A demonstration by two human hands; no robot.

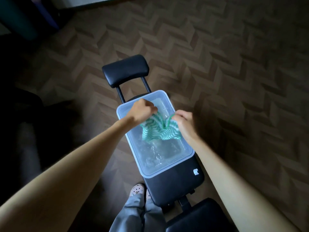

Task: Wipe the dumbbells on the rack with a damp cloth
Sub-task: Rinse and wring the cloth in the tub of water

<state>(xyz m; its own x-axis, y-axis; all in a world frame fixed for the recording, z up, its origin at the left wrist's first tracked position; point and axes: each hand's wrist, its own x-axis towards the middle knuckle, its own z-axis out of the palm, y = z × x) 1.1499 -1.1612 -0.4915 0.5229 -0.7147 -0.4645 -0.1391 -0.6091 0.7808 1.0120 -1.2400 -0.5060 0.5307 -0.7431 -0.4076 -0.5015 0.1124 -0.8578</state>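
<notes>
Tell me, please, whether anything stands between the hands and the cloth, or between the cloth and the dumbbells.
Nothing stands between them: the left hand and right hand both grip the green striped cloth over the water tub on the bench. No dumbbells or rack are in view, so that path cannot be judged.

Dim room, corners vignetted near black, darkest at left. Soft light from upper right. Pale glare on translucent plastic water tub (151, 173) at centre. Wide-angle stretch on forearms at lower edges. Herringbone wood floor (234, 64) slightly soft.
</notes>
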